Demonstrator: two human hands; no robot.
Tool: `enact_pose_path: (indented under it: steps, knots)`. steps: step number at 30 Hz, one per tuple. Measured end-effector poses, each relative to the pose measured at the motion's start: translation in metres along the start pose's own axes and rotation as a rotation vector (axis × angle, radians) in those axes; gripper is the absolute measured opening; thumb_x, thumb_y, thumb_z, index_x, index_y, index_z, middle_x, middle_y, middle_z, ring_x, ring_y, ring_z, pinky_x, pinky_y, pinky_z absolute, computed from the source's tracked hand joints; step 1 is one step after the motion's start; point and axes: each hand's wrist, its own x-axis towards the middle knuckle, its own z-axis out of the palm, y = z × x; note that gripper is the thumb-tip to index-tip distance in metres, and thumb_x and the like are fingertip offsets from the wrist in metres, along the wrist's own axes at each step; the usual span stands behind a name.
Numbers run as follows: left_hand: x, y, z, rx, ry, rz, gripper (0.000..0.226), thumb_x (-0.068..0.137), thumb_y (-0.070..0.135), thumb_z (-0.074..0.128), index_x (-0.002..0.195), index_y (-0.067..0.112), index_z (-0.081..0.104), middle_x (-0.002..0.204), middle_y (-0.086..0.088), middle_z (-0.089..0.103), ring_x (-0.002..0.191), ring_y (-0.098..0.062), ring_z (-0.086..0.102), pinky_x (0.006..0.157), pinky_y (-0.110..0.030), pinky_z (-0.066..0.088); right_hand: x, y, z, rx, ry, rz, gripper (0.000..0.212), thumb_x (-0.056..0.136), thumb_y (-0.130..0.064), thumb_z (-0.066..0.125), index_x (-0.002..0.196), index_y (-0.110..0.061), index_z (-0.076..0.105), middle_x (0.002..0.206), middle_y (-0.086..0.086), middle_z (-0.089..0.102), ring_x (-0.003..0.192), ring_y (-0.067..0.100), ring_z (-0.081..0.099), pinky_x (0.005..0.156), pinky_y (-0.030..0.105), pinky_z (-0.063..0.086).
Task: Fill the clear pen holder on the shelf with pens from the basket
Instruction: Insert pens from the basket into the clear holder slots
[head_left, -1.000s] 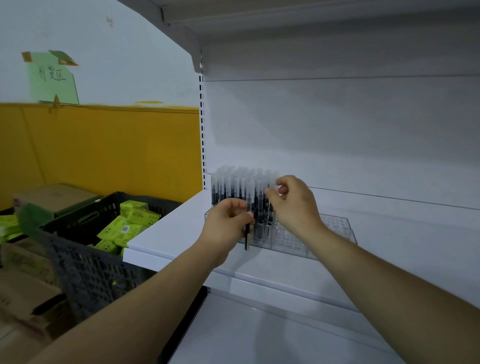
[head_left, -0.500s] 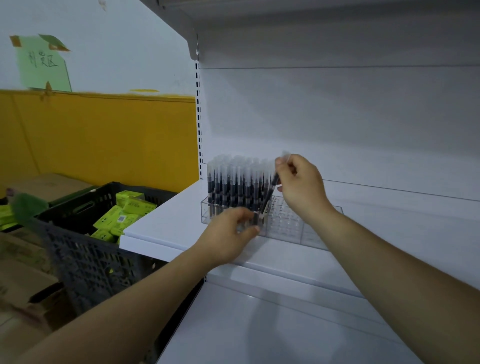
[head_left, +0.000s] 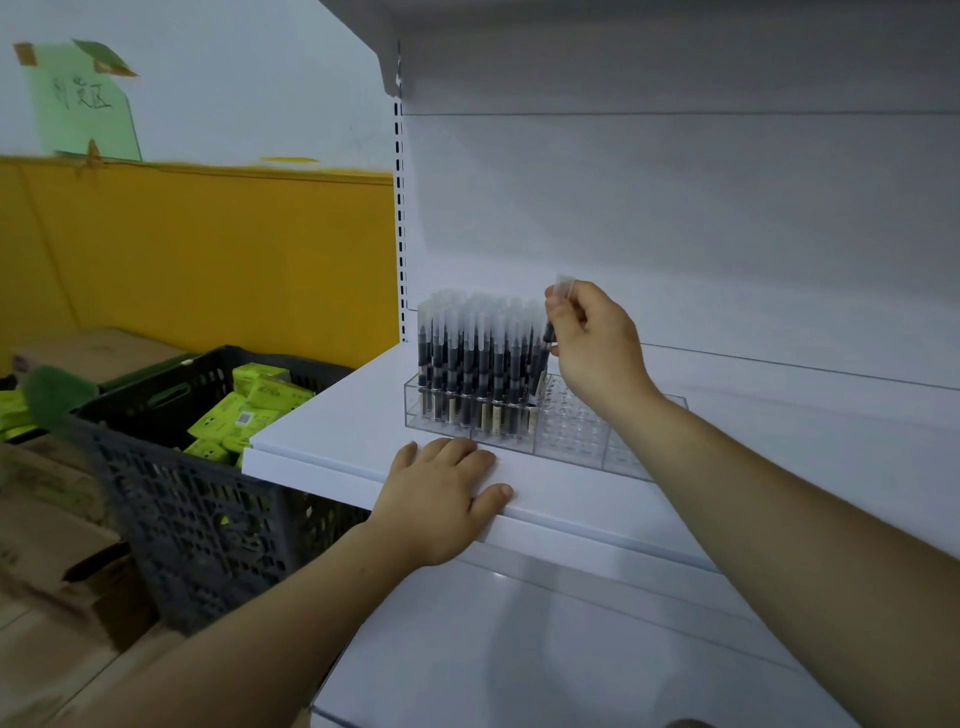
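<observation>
A clear pen holder (head_left: 571, 431) stands on the white shelf (head_left: 332, 415). Its left part is packed with several upright black pens (head_left: 478, 358) with frosted caps; its right part shows bare holes. My right hand (head_left: 592, 343) pinches one pen (head_left: 545, 338) by its top, tilted, with its tip down at the right edge of the packed rows. My left hand (head_left: 447, 493) lies flat, palm down, on the shelf's front edge just in front of the holder and holds nothing. The dark plastic basket (head_left: 171, 499) sits to the left, below shelf level.
Green packets (head_left: 244, 410) fill the basket. Cardboard boxes (head_left: 57, 525) lie on the floor around it. A yellow and white wall with a green paper sign (head_left: 83, 104) is behind. A lower shelf (head_left: 545, 649) runs under my arms, and an upper shelf overhangs.
My left hand has come away from the holder's front and settled flat on the shelf edge. My right hand has stayed at the right edge of the packed pens with the tilted pen.
</observation>
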Motion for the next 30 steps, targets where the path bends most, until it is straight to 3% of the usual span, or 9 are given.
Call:
enact_pose_path:
  steps: [3,5,10,15,18,21,26,30]
  knots:
    - [0.0,0.001,0.0,0.01,-0.002,0.003,0.089,0.072,0.069,-0.005,0.139,0.031,0.041,0.147,0.009,0.037,0.136,-0.015,0.029,0.115,-0.042,0.015,-0.002,0.003,0.004,-0.057,-0.037,-0.01,0.027,0.101,-0.032,0.044,0.094,-0.009,0.058,0.072,0.0,0.048,0.067,0.015,0.045,0.08,0.049,0.054]
    - [0.0,0.0,0.001,0.014,0.003,0.004,0.089,0.073,0.068,-0.005,0.139,0.031,0.041,0.147,0.009,0.037,0.136,-0.015,0.029,0.115,-0.042,0.016,-0.007,0.009,0.008,-0.127,-0.081,0.0,0.029,0.101,-0.031,0.043,0.096,-0.006,0.058,0.072,0.002,0.051,0.066,0.016,0.046,0.073,0.041,0.05]
    - [0.0,-0.001,0.003,0.024,0.008,0.012,0.088,0.074,0.068,-0.005,0.139,0.031,0.041,0.147,0.008,0.037,0.136,-0.015,0.03,0.115,-0.043,0.018,-0.011,0.019,0.013,-0.129,-0.005,0.059,0.012,0.099,-0.029,0.049,0.1,-0.017,0.048,0.077,-0.006,0.054,0.067,0.009,0.05,0.061,0.022,0.041]
    - [0.0,-0.001,0.002,0.017,0.003,0.005,0.088,0.073,0.068,-0.005,0.139,0.031,0.041,0.147,0.008,0.038,0.136,-0.016,0.03,0.115,-0.043,0.017,-0.014,0.025,0.017,-0.266,-0.103,0.129,0.021,0.098,-0.031,0.049,0.101,-0.011,0.052,0.088,0.008,0.062,0.082,0.028,0.059,0.073,0.038,0.048]
    - [-0.001,0.0,-0.002,0.01,-0.029,0.004,0.083,0.078,0.07,0.001,0.14,0.031,0.04,0.148,0.007,0.037,0.137,-0.016,0.029,0.116,-0.043,0.016,-0.019,0.027,0.017,-0.303,-0.128,0.162,0.026,0.097,-0.034,0.05,0.109,-0.011,0.054,0.096,0.006,0.061,0.088,0.026,0.058,0.076,0.034,0.045]
    - [0.004,0.0,-0.011,-0.043,-0.1,-0.02,0.06,0.094,0.062,0.029,0.142,0.028,0.04,0.15,0.005,0.036,0.138,-0.017,0.029,0.115,-0.041,0.017,-0.021,0.022,0.013,-0.31,-0.103,0.139,0.037,0.095,-0.036,0.054,0.122,-0.013,0.05,0.111,0.004,0.056,0.097,0.021,0.055,0.083,0.033,0.045]
    - [0.002,-0.005,-0.037,-0.222,-0.228,-0.094,0.067,0.091,0.058,0.05,0.147,0.025,0.035,0.156,0.001,0.03,0.141,-0.019,0.029,0.116,-0.035,0.022,-0.025,0.003,0.005,-0.315,-0.119,0.051,0.045,0.094,-0.036,0.055,0.132,-0.014,0.044,0.13,0.004,0.047,0.113,0.02,0.051,0.092,0.031,0.042]
    - [-0.016,-0.018,-0.056,-0.283,-0.179,-0.176,0.067,0.091,0.054,0.054,0.148,0.025,0.034,0.156,0.002,0.03,0.141,-0.019,0.031,0.115,-0.033,0.026,-0.034,-0.014,0.007,-0.357,-0.181,-0.008,0.047,0.095,-0.034,0.054,0.136,-0.016,0.041,0.139,0.004,0.041,0.125,0.02,0.044,0.096,0.027,0.035]
